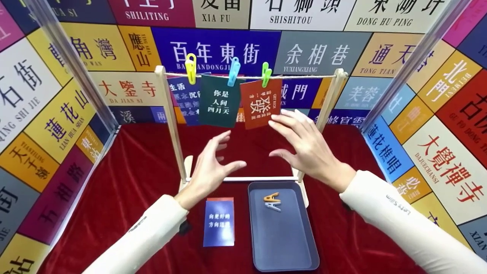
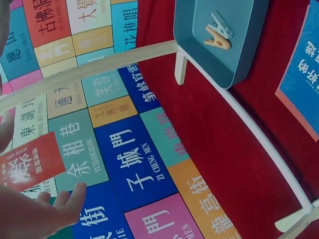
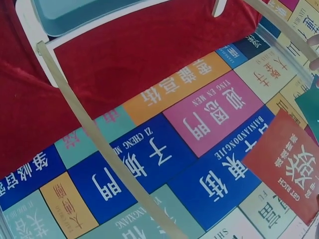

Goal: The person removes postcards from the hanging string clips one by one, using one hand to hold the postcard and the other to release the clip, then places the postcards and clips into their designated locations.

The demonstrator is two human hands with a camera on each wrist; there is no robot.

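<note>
A red card [image 1: 260, 104] hangs from a string [image 1: 296, 77], held by a green clothespin [image 1: 266, 75]. Beside it hang a dark green card [image 1: 220, 116] under a light blue clothespin [image 1: 234, 71] and a blue card [image 1: 186, 102] under a yellow clothespin [image 1: 191, 69]. My right hand [image 1: 306, 146] is raised with spread fingers at the red card's lower right; whether a fingertip touches it I cannot tell. Below the dark green card, my left hand [image 1: 213, 163] hovers with relaxed fingers and holds nothing. The red card [image 3: 286, 169] also shows in the right wrist view.
A wooden frame [image 1: 173, 125] carries the string. In front stands a grey-blue tray [image 1: 283, 243] holding an orange clothespin [image 1: 272, 197] and a pale clothespin [image 1: 272, 206]. Left of it, a blue card [image 1: 218, 234] overlaps a red one on dark red cloth [image 1: 125, 190]. Printed panels surround the cloth.
</note>
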